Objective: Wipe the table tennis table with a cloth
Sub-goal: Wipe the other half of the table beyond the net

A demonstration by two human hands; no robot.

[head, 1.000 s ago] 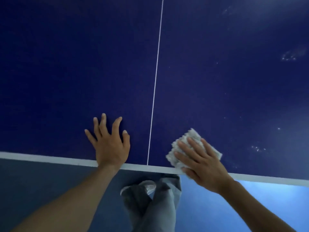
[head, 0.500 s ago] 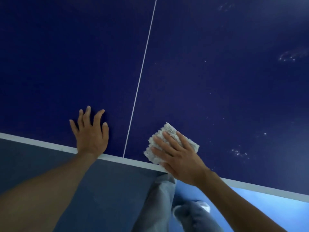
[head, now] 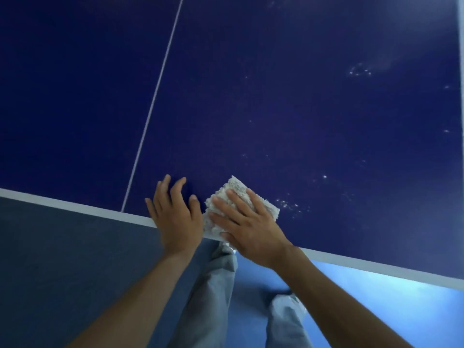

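**Head view (sole view)**

- Table tennis table: dark blue top. Landmark is its white edge stripe on the near side.
- Cloth: pale, nubbly, folded. It lies on the top just beyond the stripe, with its near corner overlapping the stripe.
- Right hand: flat on the cloth, fingers straight and spread, pressing rather than clutching.
- Left hand: across the stripe, just beside the cloth. Fingers are straight and apart, holding nothing.
- White specks: just beyond the stripe to the cloth's right, with more scattered farther out.

**Risks (judged)**
- Under flat pressure alone the cloth could bunch, or slip off over the stripe.
- A short stroke would miss the far specks.
- The left hand may smear the surface.

**Not made out**
- The cloth's middle and its near corner, both under the right hand.
- Whether the left palm bears weight.
- The table's far end, which is cut off.
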